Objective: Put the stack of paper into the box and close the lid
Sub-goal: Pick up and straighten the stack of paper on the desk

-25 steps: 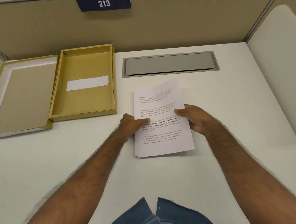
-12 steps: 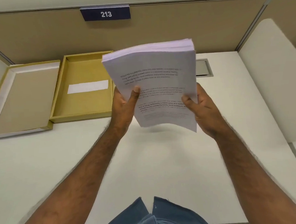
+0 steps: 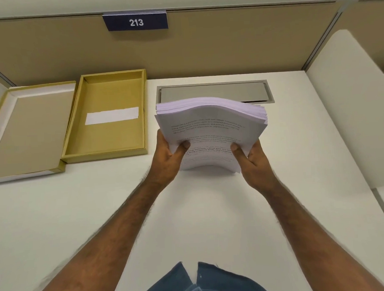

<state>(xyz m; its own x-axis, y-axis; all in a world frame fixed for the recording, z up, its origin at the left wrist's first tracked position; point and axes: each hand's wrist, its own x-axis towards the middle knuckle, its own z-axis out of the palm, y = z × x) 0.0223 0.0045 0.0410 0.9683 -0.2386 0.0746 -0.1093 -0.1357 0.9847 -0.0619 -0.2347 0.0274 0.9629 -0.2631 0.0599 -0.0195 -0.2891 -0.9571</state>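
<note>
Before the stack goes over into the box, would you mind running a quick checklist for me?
1. Both hands gripping: left hand and right hand hold the stack of paper at its near edge: ok.
2. Stack squared up: sheets bow and fan at the right edge: not ok.
3. Box open, only a white label on its floor: ok.
4. Lid off, lying left of the box: ok.
5. Path leftward over the desk clear: ok.

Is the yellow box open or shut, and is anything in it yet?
Open. The box holds only a white strip; its lid lies inside-up beside it. Both hands hold the paper stack.
</note>
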